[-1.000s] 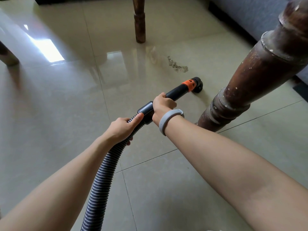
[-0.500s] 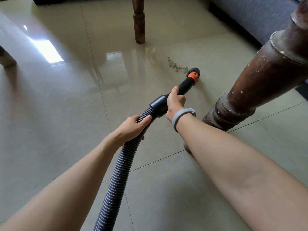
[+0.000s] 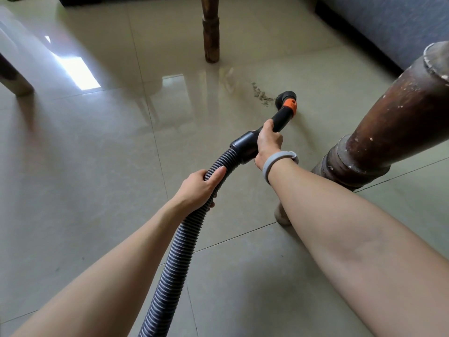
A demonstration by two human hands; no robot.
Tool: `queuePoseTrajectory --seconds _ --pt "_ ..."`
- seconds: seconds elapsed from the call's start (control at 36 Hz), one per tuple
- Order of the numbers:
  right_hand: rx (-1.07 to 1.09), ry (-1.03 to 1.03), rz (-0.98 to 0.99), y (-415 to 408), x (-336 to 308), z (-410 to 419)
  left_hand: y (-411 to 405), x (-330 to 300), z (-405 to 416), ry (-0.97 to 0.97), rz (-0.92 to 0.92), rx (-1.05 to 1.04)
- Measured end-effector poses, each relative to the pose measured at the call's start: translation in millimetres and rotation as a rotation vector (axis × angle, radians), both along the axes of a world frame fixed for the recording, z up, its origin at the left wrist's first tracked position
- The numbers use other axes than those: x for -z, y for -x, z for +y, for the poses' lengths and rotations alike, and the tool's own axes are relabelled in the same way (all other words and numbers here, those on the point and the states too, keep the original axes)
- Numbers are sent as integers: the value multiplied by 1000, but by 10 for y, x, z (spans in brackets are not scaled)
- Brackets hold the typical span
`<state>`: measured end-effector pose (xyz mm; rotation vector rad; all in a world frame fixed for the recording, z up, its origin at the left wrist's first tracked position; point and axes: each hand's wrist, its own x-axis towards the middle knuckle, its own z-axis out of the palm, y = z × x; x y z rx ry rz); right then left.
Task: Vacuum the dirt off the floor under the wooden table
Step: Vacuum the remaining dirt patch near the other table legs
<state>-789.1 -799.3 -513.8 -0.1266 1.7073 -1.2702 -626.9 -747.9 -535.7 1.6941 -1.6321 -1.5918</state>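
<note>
Clenching the black wand, the right hand forms one grip, while the left hand grasps the ribbed grey hose behind it. The round nozzle past the orange collar meets the dirt on the glossy tiled floor, between two wooden table legs.

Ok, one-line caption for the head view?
Both hands steer the vacuum hose, right hand on the wand, nozzle at the dirt beside a wooden table leg.
</note>
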Motion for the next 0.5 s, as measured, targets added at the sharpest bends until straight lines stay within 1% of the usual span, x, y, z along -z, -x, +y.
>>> queuePoseTrajectory --seconds 0.22,0.36,0.5 --pt "-14 15 -7 28 44 -18 10 -24 24 25 -24 -8" --pt "-3 14 -25 -23 121 51 -52 -12 69 -5 -45 -6" --pt "-17 -3 -4 -88 216 144 -155 16 137 -33 -67 29"
